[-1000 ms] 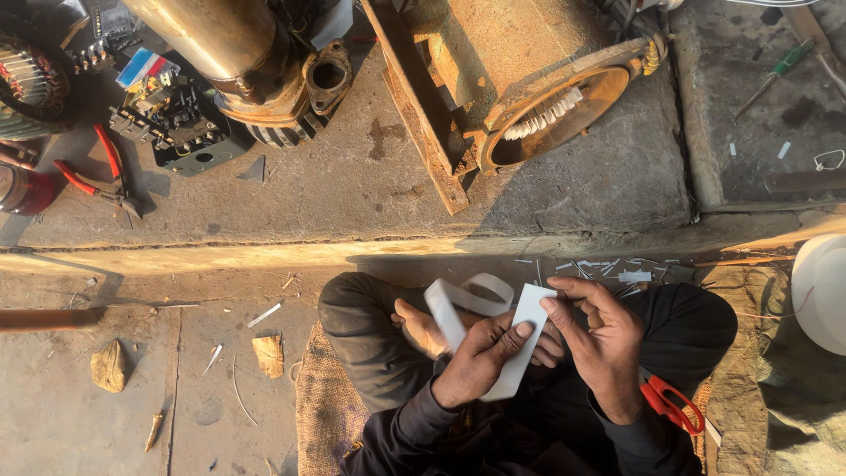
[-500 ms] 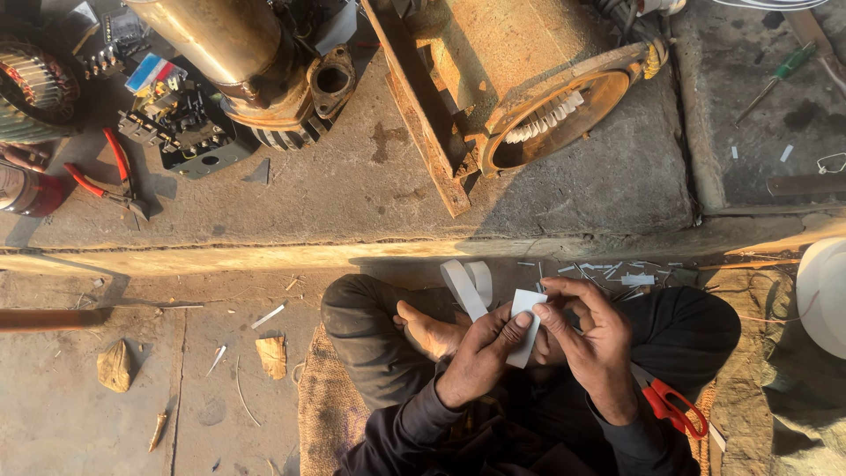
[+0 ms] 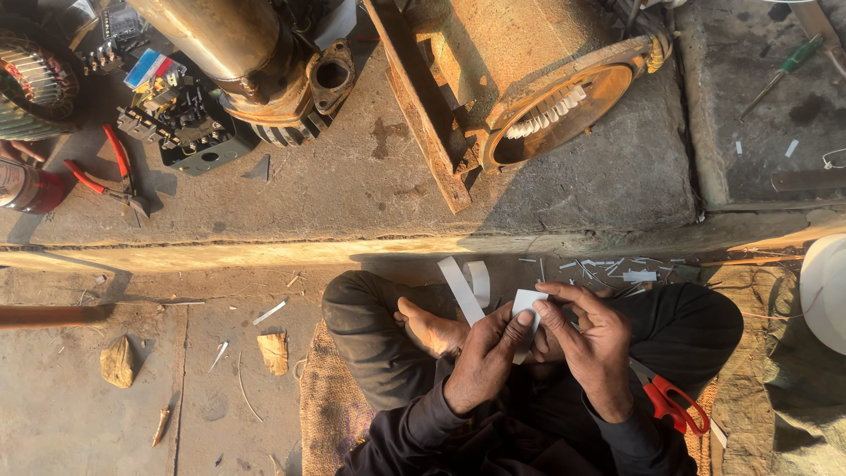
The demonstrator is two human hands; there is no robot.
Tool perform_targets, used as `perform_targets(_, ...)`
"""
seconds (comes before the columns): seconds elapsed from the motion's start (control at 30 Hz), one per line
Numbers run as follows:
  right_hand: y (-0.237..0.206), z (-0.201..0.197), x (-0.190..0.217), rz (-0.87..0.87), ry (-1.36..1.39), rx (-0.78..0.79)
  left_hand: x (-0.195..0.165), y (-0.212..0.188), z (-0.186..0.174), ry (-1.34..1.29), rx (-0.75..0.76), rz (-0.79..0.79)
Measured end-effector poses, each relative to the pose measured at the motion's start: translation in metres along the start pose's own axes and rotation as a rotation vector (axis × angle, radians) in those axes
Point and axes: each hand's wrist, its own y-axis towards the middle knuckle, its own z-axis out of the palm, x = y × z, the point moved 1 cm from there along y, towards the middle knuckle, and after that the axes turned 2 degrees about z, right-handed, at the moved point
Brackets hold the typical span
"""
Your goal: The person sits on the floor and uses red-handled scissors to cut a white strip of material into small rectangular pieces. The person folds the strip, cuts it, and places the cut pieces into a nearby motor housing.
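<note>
I sit cross-legged on a burlap mat. Both hands meet over my lap on a small folded piece of white paper [image 3: 527,302]. My left hand [image 3: 483,360] pinches its lower edge with thumb and fingers. My right hand [image 3: 589,342] presses its top and right side. A longer white paper strip [image 3: 462,289] sticks up to the left of the hands, and a curled strip [image 3: 478,280] lies beside it. Red-handled scissors [image 3: 673,401] rest on my right thigh.
On the raised concrete step [image 3: 352,185] stand a rusty motor housing with white-lined stator slots [image 3: 551,110], a pump body [image 3: 256,62], a black electrical part [image 3: 181,119], red pliers [image 3: 106,172] and a green screwdriver [image 3: 784,70]. White paper scraps [image 3: 608,266] litter the floor. A white bucket [image 3: 824,291] sits at right.
The white paper piece has shrunk from a long sheet to a small folded pad between my fingers. My hands have closed in on it, and the view shifted slightly.
</note>
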Motion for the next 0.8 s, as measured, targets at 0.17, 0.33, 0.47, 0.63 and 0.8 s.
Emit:
perform_targets(0.17,0.0004,-0.0002,-0.0025,0.007,-0.007,-0.003,0.0005,-0.0001,-0.0001,-0.022,-0.003,-0.010)
perform_targets(0.33,0.0005,-0.0003,-0.0035,0.006,-0.023,0.000,0.0008,0.0004,-0.0010,-0.003,0.003,0.004)
perform_targets(0.47,0.0018,-0.0007,-0.0030,-0.003,-0.033,0.003,0.0005,0.0018,-0.0013,0.023,-0.005,0.004)
perform_targets(0.63,0.0017,-0.0017,-0.0024,-0.015,-0.025,0.006,0.0012,0.0009,-0.0001,0.033,-0.016,0.003)
perform_targets(0.8,0.0010,-0.0027,-0.0021,0.020,-0.019,0.003,0.0031,0.0010,0.0008,0.032,-0.015,0.018)
